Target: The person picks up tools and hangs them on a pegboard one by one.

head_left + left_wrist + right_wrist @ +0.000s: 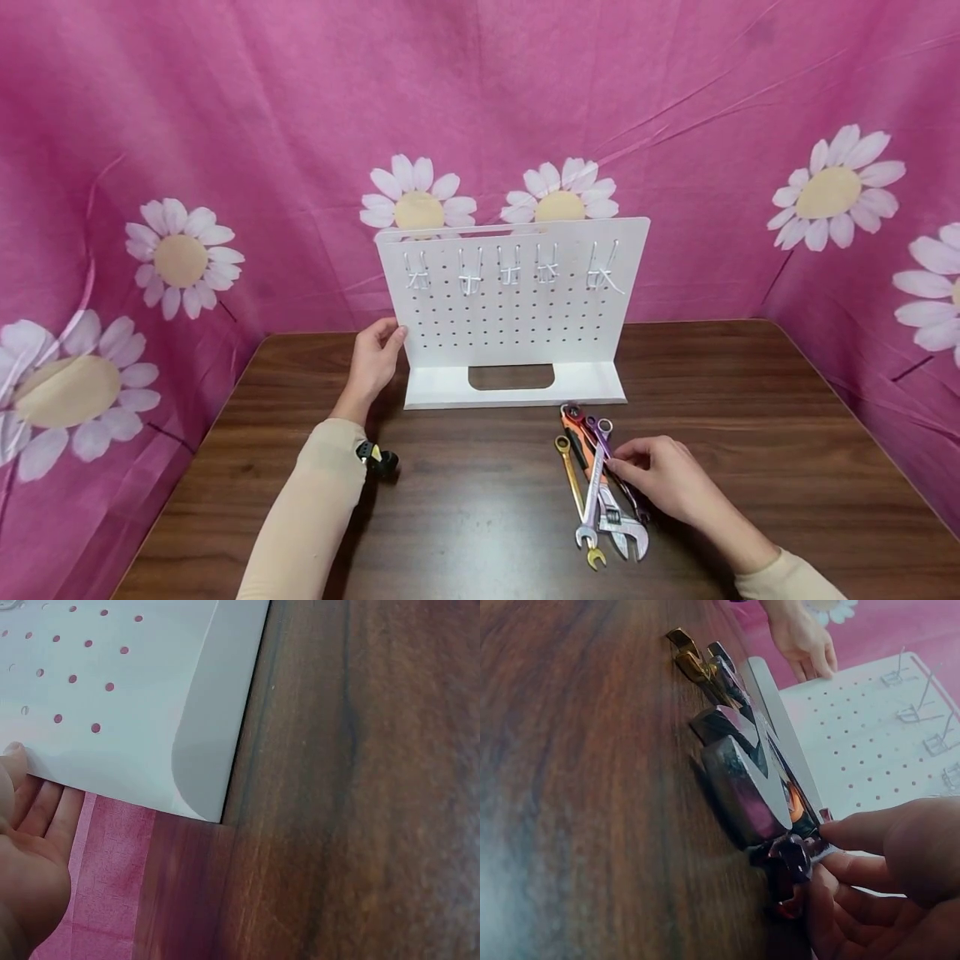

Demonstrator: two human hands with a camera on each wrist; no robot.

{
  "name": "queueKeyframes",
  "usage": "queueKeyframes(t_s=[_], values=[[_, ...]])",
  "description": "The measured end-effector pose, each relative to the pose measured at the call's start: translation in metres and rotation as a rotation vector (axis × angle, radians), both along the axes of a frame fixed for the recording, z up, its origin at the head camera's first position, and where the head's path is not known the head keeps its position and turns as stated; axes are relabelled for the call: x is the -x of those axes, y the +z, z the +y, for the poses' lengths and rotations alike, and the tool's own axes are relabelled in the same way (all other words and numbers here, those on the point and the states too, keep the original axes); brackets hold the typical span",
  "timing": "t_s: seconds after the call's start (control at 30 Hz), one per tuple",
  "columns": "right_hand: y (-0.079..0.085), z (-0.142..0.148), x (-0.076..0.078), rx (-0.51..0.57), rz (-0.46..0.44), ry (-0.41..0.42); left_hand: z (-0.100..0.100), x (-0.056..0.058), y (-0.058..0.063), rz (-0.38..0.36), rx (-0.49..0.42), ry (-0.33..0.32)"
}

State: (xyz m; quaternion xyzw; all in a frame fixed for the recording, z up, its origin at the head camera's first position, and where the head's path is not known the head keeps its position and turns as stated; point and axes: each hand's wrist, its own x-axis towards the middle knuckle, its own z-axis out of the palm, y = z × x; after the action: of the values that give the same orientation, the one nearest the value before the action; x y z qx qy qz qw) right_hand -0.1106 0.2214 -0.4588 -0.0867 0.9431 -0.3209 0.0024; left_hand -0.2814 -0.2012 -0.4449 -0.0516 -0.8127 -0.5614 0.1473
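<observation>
My left hand (375, 358) grips the left edge of a white pegboard stand (517, 354), thumb on the front face and fingers behind it in the left wrist view. On the table before the stand's right half lies a loose pile of wrenches. My right hand (671, 479) is at the pile's right side, thumb and fingertips pinching a purple wrench (791, 859). Beside it are a silver combination wrench (592, 493), a gold wrench (572, 477) and an adjustable wrench (576, 443) with an orange and black handle. A red ring end (573, 412) shows at the top, its shaft mostly hidden.
Several white wire hooks (510, 268) stick out in a row along the upper pegboard. The stand's base has a cut-out slot (512, 377). Brown wood-grain table (465, 508) surrounds everything, with a pink daisy-print cloth (315, 167) hanging behind and at both sides.
</observation>
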Motion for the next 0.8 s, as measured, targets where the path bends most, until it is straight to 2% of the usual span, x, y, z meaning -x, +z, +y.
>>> queueKeyframes(t_s=[0.2, 0.43, 0.67, 0.8], values=[[0.003, 0.001, 0.0, 0.024, -0.027, -0.039, 0.002, 0.003, 0.0, 0.002, 0.01, 0.022], [0.003, 0.004, -0.001, 0.072, -0.079, -0.081, 0.003, 0.004, -0.002, -0.031, -0.002, 0.028], [0.008, 0.003, 0.0, 0.11, -0.077, -0.109, -0.001, 0.006, -0.006, -0.065, -0.04, -0.013], [0.012, -0.002, 0.001, 0.195, -0.066, -0.106, -0.003, 0.007, -0.005, -0.071, -0.037, -0.029]])
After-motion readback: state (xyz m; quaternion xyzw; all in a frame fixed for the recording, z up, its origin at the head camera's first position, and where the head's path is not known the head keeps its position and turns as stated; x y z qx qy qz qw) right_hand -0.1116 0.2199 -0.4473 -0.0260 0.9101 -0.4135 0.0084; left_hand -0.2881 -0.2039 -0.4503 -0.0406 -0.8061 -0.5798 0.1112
